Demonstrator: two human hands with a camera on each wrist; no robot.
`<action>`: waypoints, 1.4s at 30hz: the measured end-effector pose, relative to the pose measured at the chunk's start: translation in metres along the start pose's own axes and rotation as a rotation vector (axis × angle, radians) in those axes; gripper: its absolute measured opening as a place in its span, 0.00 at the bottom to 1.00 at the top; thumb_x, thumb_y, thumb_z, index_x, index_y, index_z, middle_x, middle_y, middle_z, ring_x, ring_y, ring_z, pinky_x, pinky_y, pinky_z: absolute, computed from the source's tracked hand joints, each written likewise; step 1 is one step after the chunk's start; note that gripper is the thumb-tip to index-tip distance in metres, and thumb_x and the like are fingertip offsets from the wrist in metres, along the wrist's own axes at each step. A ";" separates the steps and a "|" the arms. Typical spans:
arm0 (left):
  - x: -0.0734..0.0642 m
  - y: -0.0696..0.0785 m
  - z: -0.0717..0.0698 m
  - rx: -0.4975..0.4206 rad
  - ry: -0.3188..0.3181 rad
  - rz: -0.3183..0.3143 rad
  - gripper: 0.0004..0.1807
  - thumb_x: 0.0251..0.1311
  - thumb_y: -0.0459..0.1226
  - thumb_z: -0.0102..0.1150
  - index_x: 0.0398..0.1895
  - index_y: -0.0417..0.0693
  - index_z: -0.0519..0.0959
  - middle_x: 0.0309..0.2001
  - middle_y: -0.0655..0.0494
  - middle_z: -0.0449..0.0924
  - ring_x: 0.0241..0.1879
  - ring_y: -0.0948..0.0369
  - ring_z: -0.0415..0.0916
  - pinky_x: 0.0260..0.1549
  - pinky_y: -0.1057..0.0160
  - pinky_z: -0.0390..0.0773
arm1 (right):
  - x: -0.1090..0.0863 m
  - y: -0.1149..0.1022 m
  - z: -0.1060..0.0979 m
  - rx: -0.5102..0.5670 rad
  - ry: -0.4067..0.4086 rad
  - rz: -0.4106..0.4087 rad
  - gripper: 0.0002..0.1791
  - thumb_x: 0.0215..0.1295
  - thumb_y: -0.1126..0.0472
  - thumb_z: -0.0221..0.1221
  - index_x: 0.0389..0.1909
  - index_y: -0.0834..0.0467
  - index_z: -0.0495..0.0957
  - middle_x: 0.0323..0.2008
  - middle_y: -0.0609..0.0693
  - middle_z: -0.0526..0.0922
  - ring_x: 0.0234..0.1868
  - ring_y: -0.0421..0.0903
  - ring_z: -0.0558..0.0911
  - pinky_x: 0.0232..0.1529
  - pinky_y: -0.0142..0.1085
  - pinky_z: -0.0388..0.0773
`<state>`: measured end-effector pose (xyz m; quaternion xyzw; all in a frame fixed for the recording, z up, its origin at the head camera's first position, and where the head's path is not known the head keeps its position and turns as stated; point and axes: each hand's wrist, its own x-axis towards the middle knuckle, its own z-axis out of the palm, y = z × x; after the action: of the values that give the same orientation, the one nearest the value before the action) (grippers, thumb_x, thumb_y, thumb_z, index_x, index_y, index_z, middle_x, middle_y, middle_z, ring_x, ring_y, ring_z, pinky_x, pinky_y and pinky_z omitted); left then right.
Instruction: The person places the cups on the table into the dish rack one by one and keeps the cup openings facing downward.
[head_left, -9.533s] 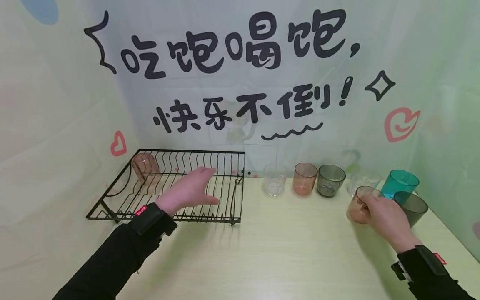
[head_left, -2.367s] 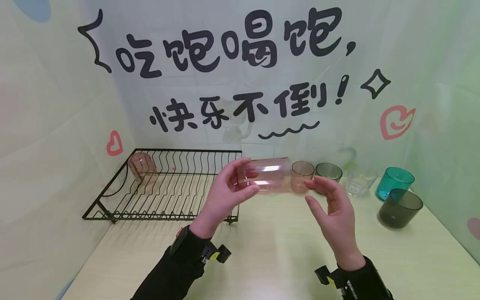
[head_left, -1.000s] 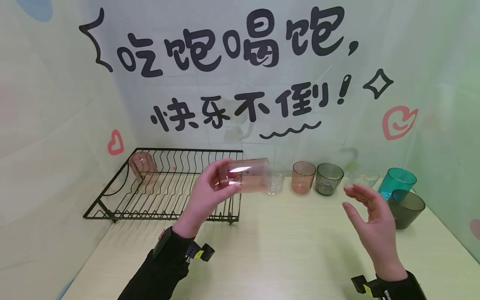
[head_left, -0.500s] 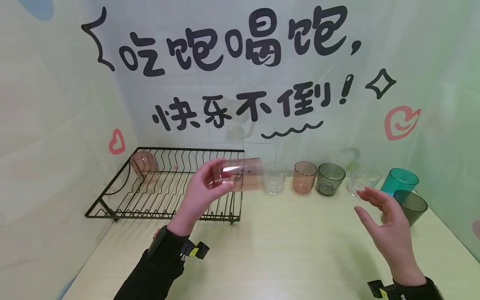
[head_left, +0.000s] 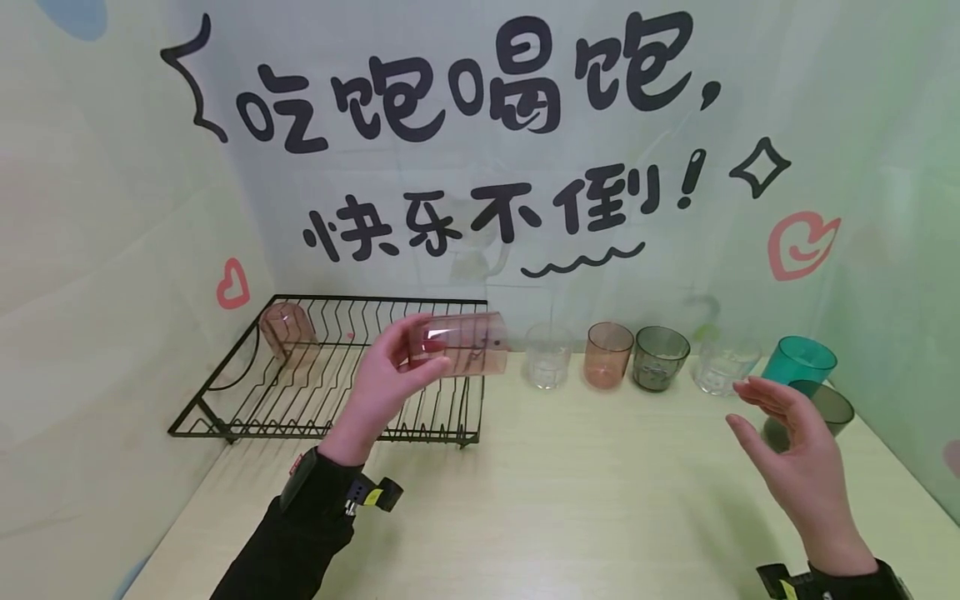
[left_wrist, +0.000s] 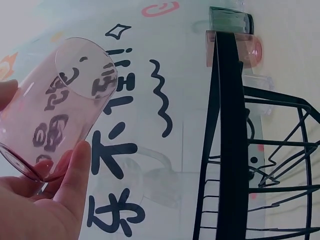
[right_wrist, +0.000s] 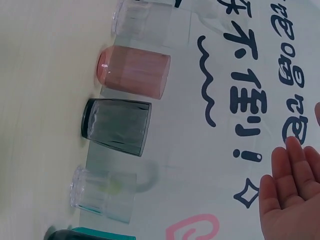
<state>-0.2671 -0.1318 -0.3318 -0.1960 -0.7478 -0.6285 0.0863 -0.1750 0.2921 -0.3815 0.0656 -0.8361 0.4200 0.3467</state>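
My left hand (head_left: 375, 392) grips a clear pink drinking glass (head_left: 472, 343) by one end, fingers and thumb round it. The glass lies on its side in the air, in front of the right part of the black wire dish rack (head_left: 420, 437). In the left wrist view the same glass (left_wrist: 60, 100) tilts, its far rim pointing up and right, beside the rack's dark frame (left_wrist: 232, 125). Over at the right, my right hand (head_left: 806, 467) holds nothing, its fingers extended and thumb apart, in front of a dark grey glass (head_left: 828, 408) that it partly hides.
Another pink glass (head_left: 288, 329) leans in the rack's back left corner. Along the back wall stand a clear glass (head_left: 548, 362), an amber-pink glass (head_left: 607, 358), a grey glass (head_left: 658, 360), another clear glass (head_left: 723, 371) and a teal glass (head_left: 798, 360).
Earlier my right hand gripped the pink glass at the right; it passed to my left hand at the middle. My left hand has since carried it left towards the rack, while my right hand moved back right.
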 end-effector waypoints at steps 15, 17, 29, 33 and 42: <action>0.003 0.002 -0.020 0.095 0.033 -0.026 0.38 0.43 0.48 0.67 0.60 0.54 0.64 0.49 0.51 0.72 0.48 0.57 0.72 0.45 0.61 0.73 | 0.000 0.012 -0.014 -0.091 -0.004 0.018 0.31 0.50 0.65 0.63 0.57 0.51 0.67 0.50 0.45 0.74 0.50 0.31 0.68 0.51 0.21 0.58; 0.003 0.003 -0.023 0.113 0.033 -0.033 0.38 0.43 0.49 0.66 0.60 0.54 0.64 0.49 0.52 0.72 0.47 0.57 0.72 0.44 0.61 0.73 | 0.000 0.013 -0.016 -0.109 -0.005 0.017 0.31 0.50 0.64 0.63 0.57 0.50 0.67 0.50 0.44 0.74 0.50 0.29 0.67 0.50 0.21 0.58; 0.006 0.003 -0.043 0.229 0.052 -0.081 0.41 0.42 0.54 0.65 0.61 0.54 0.62 0.50 0.50 0.70 0.47 0.56 0.70 0.43 0.60 0.73 | -0.003 0.018 -0.025 -0.134 -0.033 0.031 0.30 0.52 0.62 0.63 0.57 0.49 0.67 0.50 0.43 0.73 0.49 0.28 0.67 0.48 0.19 0.58; 0.007 0.004 -0.048 0.250 0.060 -0.117 0.43 0.42 0.55 0.65 0.62 0.52 0.61 0.50 0.53 0.70 0.48 0.57 0.69 0.45 0.60 0.72 | -0.003 0.019 -0.027 -0.138 -0.035 0.036 0.29 0.52 0.61 0.63 0.57 0.50 0.68 0.49 0.41 0.73 0.49 0.27 0.66 0.49 0.19 0.57; 0.009 0.000 -0.060 0.304 0.080 -0.124 0.41 0.43 0.55 0.64 0.61 0.52 0.62 0.47 0.53 0.70 0.46 0.56 0.69 0.45 0.60 0.71 | -0.003 0.029 -0.030 -0.162 -0.029 0.032 0.28 0.52 0.61 0.62 0.57 0.51 0.68 0.50 0.38 0.72 0.50 0.25 0.65 0.51 0.21 0.55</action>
<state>-0.2822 -0.1885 -0.3163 -0.1090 -0.8408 -0.5196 0.1055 -0.1693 0.3323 -0.3901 0.0301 -0.8733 0.3554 0.3319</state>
